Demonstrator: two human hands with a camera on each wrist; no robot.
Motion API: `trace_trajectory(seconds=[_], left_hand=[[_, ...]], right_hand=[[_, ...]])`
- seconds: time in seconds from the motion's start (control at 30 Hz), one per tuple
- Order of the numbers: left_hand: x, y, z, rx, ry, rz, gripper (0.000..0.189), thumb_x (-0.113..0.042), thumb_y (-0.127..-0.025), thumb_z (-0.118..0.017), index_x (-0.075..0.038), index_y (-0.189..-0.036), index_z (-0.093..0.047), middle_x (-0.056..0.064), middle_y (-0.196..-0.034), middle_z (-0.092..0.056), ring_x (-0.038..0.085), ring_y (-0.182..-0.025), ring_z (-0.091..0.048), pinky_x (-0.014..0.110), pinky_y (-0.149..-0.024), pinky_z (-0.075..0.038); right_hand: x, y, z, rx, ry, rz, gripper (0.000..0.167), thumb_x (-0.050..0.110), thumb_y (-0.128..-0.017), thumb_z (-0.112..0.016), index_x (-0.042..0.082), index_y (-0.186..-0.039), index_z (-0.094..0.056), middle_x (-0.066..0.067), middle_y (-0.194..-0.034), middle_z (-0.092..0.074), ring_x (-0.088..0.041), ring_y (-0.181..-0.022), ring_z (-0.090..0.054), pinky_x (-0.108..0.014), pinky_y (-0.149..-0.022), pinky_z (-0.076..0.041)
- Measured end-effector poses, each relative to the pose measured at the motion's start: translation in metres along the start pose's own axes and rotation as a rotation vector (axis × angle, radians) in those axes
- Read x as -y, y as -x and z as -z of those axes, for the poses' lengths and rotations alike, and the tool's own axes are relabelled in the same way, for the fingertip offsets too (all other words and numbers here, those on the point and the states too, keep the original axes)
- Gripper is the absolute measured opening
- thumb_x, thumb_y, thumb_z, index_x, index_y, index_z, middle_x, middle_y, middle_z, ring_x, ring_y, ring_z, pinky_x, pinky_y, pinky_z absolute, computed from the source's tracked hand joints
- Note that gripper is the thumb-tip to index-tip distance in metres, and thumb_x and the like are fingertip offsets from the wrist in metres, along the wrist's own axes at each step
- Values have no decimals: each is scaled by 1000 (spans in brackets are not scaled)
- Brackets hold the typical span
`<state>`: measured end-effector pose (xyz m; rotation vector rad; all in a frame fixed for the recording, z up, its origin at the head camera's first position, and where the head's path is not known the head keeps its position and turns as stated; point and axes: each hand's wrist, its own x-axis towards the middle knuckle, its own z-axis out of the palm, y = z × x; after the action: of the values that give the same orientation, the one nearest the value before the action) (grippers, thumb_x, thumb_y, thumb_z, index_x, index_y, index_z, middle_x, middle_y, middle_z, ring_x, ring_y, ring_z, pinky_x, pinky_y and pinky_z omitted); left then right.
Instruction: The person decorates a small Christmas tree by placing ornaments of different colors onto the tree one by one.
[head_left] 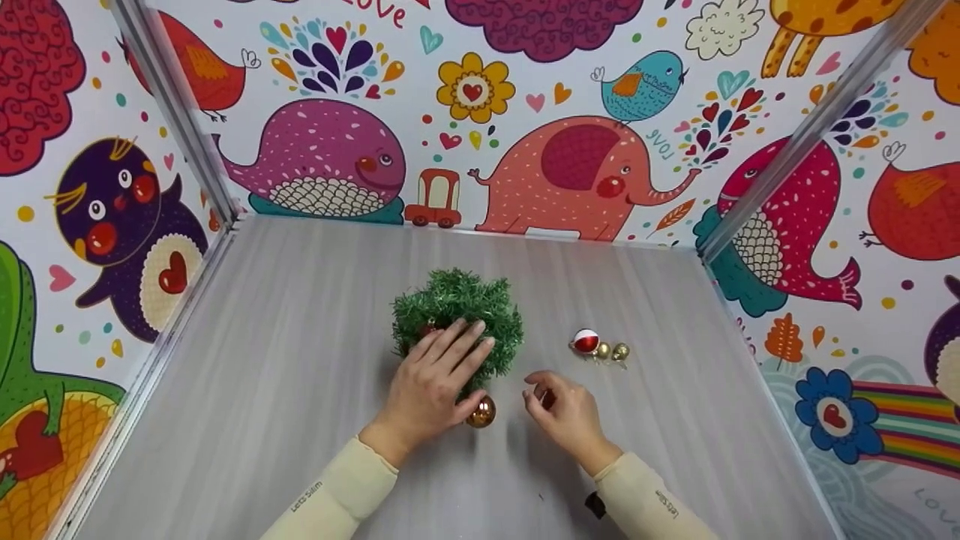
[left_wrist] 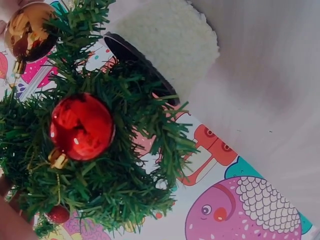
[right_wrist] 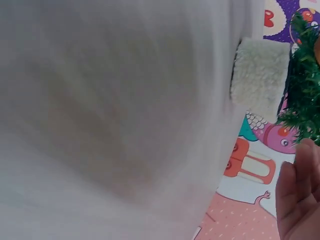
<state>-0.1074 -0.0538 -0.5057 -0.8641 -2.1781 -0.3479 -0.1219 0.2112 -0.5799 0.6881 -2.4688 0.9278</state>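
Note:
A small green artificial Christmas tree [head_left: 457, 289] stands on the table, its white fuzzy base [left_wrist: 172, 37] showing in both wrist views. My left hand [head_left: 431, 382] lies over its near side with the fingers extended against the branches. By the left thumb hangs a shiny gold ball ornament [head_left: 484, 412]. A red ball ornament [left_wrist: 82, 127] and a smaller red one [left_wrist: 58, 214] hang among the branches in the left wrist view. To the right of the tree, apart from it, is my right hand [head_left: 570, 420], its fingers loosely bent and no held thing visible.
Beyond the right hand, a red-and-white ball ornament [head_left: 586, 341] lies with two small gold ornaments [head_left: 621, 351] on the grey table [head_left: 300, 315]. Panels printed with cartoon animals [head_left: 555, 172] border the table at the back and both sides.

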Motion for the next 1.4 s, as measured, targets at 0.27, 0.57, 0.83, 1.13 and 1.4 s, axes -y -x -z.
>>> trace_trajectory(seconds=[0.27,0.57,0.83,1.13,1.4], left_hand=[[0,0,2,13,4,-1,72,-39,-78,-79,-13,-141,-57,9,-151,-46,30,-138,-42,46,-107,-38],[2,1,7,41,1,0,72,-36,-78,-80,-12,-141,-57,8,-151,-46,29,-139,-41,45,-107,-38],[7,6,12,34,63,17,67,-23,-76,-77,-11,-139,-58,8,-151,-46,30,-139,-42,47,-108,-37],[9,10,16,24,112,29,70,-12,-71,-66,-11,-140,-57,9,-150,-48,31,-138,-43,48,-108,-36],[15,15,18,16,92,38,67,-7,-69,-57,-10,-136,-59,9,-149,-49,31,-137,-44,49,-107,-37]], right_hand=[[-9,2,-1,47,17,-43,19,12,-84,-74,14,-103,-70,12,-79,-63,-4,-64,-60,-24,-56,-51],[-14,2,-3,83,32,-81,20,14,-85,-75,13,-105,-71,13,-79,-62,-6,-64,-60,-26,-57,-50],[-18,3,-3,98,44,-109,19,14,-86,-74,17,-105,-71,16,-80,-61,-5,-65,-60,-27,-58,-50],[-19,2,-1,119,27,-130,19,14,-87,-73,16,-106,-70,15,-81,-61,-11,-67,-62,-27,-59,-50],[-22,3,3,123,21,-140,19,14,-88,-72,14,-107,-71,15,-82,-61,-13,-66,-61,-27,-59,-49]])
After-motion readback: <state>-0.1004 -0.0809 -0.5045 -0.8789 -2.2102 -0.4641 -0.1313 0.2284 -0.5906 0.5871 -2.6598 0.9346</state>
